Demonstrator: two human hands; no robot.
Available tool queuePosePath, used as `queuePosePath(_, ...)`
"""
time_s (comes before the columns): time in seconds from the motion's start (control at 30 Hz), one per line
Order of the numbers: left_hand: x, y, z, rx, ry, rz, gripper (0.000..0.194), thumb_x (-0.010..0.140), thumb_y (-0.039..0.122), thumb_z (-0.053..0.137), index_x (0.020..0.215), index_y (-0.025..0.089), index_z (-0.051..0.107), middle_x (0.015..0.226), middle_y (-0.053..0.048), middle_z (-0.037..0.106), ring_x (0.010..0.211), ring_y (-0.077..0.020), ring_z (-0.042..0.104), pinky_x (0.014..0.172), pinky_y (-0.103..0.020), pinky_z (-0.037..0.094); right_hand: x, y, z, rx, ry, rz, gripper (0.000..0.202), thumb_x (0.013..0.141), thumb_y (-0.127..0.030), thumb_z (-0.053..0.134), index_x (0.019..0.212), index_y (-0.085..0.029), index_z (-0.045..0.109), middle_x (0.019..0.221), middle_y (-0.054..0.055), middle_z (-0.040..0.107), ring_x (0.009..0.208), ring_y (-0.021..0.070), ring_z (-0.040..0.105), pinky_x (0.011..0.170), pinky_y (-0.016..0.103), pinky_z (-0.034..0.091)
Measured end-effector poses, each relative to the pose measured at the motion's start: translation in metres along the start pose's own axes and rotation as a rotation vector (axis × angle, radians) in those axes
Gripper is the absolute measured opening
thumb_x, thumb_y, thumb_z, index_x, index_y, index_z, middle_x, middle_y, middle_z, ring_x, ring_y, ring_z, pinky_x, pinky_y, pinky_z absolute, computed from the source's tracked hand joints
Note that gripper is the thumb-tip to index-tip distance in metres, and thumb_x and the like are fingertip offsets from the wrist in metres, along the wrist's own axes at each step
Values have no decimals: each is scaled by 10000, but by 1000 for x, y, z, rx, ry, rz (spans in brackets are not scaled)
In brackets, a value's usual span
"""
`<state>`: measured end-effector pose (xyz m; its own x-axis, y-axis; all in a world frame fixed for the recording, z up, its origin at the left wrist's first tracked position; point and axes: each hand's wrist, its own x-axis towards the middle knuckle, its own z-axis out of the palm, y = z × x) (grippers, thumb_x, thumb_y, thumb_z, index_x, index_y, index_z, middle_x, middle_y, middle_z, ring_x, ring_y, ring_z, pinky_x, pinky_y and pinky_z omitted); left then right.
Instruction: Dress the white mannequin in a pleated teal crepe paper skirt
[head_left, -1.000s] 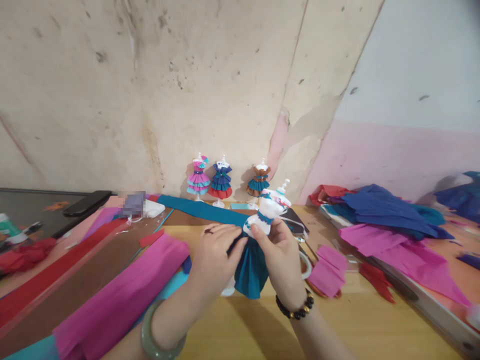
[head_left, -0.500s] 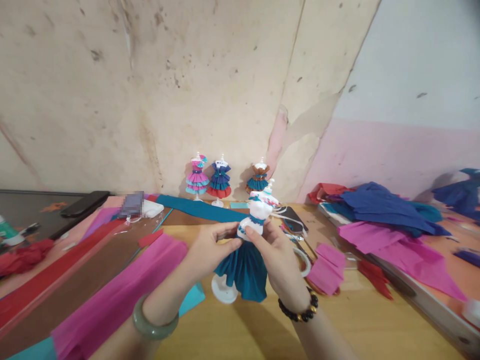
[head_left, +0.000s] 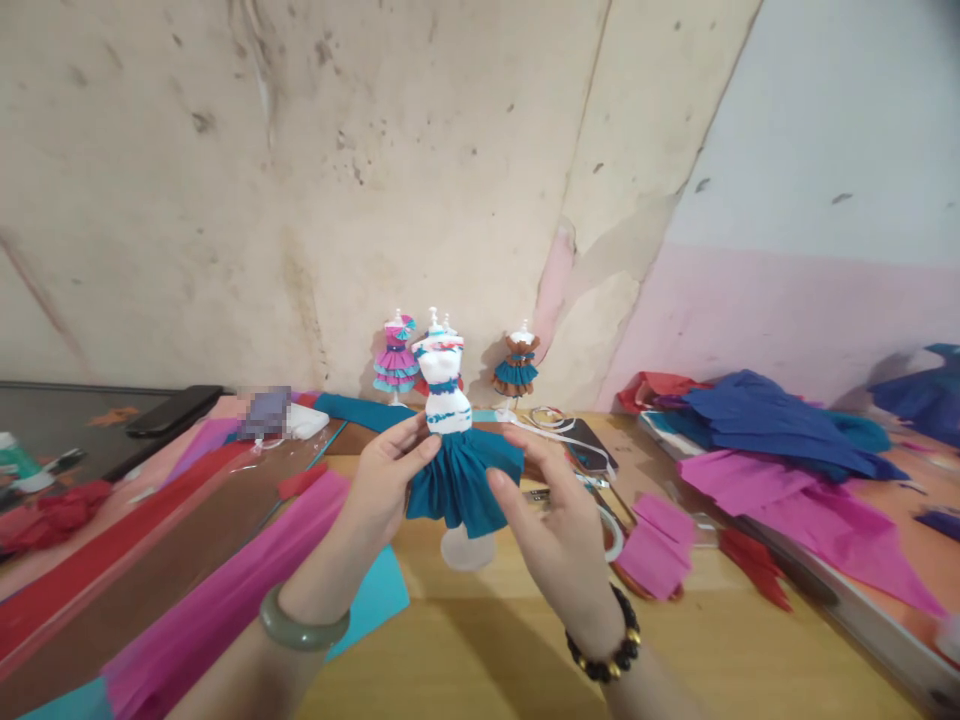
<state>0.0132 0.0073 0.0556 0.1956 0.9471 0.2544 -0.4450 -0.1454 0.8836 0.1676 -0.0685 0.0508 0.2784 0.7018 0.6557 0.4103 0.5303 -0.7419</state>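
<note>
A small white dress form stands upright in front of me, tilted slightly, with teal and red patches on its bust and waist. A teal pleated crepe-paper skirt hangs from its hips and flares to the right. My left hand grips the form and skirt at the left hip, thumb in front and fingers behind. At the skirt's right edge is my right hand, thumb and fingers apart; the thumb tip overlaps the paper, and I cannot tell whether it presses on it. The form's round white base shows below the skirt.
Behind are a pink-and-blue dressed form and a brown-and-teal one; another is mostly hidden. Crepe-paper strips lie to the left, a blue paper pile to the right. A tape roll and a pink piece sit nearer.
The dress form has shifted left and stands straighter, its skirt turned more toward me. My right hand has come off the form's waist and opened beside the skirt.
</note>
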Motion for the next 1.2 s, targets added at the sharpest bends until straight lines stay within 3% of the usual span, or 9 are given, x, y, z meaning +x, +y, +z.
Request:
queuePosePath(0.4,-10,16,10,-80,45,-145,433,623,290,866,1019,170,739,1008,-70,773,1019,-251,681,855,-300,529,-15,23,23,-366,-145,-236,379,964,-232,454,1309,-147,586,1167,172,698,1061,298,650,918,482,524)
queuePosePath(0.63,-10,19,11,-81,84,-147,354,634,295,851,951,176,749,925,-53,781,870,-224,709,764,-296,557,-17,17,22,-480,-164,-211,495,1006,-359,366,1416,-99,458,1210,217,655,1086,325,619,901,518,517)
queuePosePath(0.83,-12,7,15,-164,106,-142,347,614,262,861,927,167,747,962,-51,771,837,-179,696,736,-247,541,-18,23,26,-499,-256,-209,432,1015,-296,339,1373,-121,505,1196,201,658,1086,303,620,931,516,508)
queuePosePath(0.93,-14,6,17,-179,123,-125,385,613,274,860,962,159,744,960,-63,769,842,-188,694,731,-251,533,-16,21,22,-507,-223,-228,432,1010,-300,375,1391,-115,460,1257,206,622,1159,307,583,954,527,500)
queuePosePath(1.03,-13,8,18,-201,167,-94,405,610,271,860,979,154,741,956,-67,765,811,-178,685,729,-256,528,-14,11,15,-553,-107,-362,466,969,-295,493,1394,-117,425,1364,216,531,1300,339,455,1022,566,435)
queuePosePath(1.1,-13,9,18,-225,213,-81,399,588,261,870,948,145,743,937,-60,761,757,-154,669,708,-247,521,-14,3,13,-571,-105,-528,414,915,-249,587,1307,-149,497,1369,190,523,1340,351,394,1056,579,388)
queuePosePath(1.2,-12,8,19,-266,268,-75,361,548,242,889,865,148,744,847,-25,748,684,-116,634,660,-221,498,-19,-5,17,-616,-130,-726,250,859,-167,645,1105,-193,609,1196,144,619,1250,347,466,1033,596,365)
